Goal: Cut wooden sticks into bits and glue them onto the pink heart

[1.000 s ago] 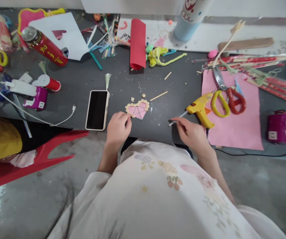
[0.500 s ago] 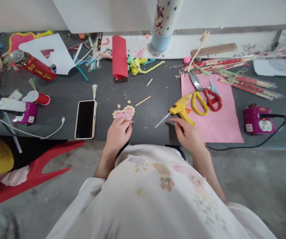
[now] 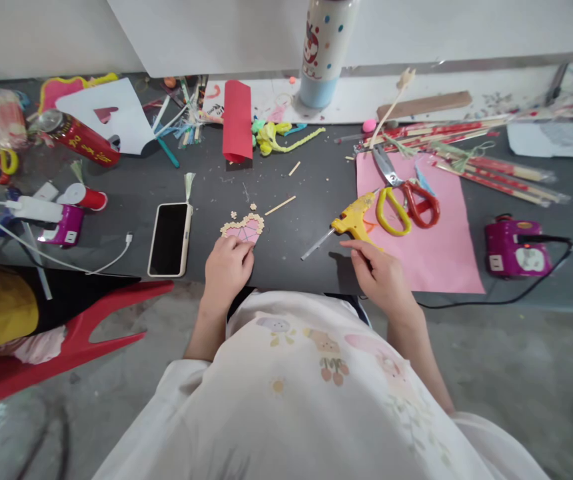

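Observation:
My left hand (image 3: 228, 268) rests at the table's front edge, its bent fingers closed over the lower part of a pink heart-shaped card (image 3: 247, 233). Small pale wooden pieces edge the card's upper rim, and dark lines cross its face; its lower tip is hidden under my fingers. My right hand (image 3: 385, 275) is open and holds nothing, index finger stretched leftward and thumb apart. Just beyond it lies a yellow glue gun (image 3: 354, 217) with a clear glue stick (image 3: 317, 244) showing, its handle end partly covered by my hand.
Scissors (image 3: 391, 212) and the glue gun lie on pink paper (image 3: 429, 260). A phone (image 3: 169, 239) lies left of the card, thin sticks (image 3: 280, 205) beyond it. Purple power adapters (image 3: 516, 247) with cables flank the workspace. A bottle (image 3: 322, 60) and a red can (image 3: 84, 139) stand farther back.
The view has shifted slightly, moving the table items a little leftward. My right hand sits slightly farther right of the glue gun. My left hand stays on the heart-shaped card.

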`<state>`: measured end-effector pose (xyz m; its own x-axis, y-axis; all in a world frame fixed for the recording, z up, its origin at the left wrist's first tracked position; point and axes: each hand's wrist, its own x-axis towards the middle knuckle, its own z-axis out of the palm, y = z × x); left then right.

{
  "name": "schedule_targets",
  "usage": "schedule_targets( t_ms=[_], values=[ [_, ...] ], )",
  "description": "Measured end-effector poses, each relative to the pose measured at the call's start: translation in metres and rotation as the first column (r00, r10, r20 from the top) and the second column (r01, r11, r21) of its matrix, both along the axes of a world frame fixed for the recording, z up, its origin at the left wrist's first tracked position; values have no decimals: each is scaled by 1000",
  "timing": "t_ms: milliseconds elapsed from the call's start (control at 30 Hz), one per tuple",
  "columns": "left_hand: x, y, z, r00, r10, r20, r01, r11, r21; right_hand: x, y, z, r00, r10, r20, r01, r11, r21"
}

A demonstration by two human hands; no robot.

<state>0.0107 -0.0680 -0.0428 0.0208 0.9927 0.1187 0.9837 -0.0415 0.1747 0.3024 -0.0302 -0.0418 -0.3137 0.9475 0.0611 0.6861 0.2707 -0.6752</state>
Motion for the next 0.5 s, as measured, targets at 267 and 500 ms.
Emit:
schedule_targets(
  t_ms=[267,500],
  values=[
    [0,0,-1,999,-32,29,33,999,-34,0,0,1,1000,-5,-14,5,1000,-11],
    [-3,0,0,998,-47,38,49,998,-42,-2,0,4,1000,-13,6,13,1000,-14]
  ],
)
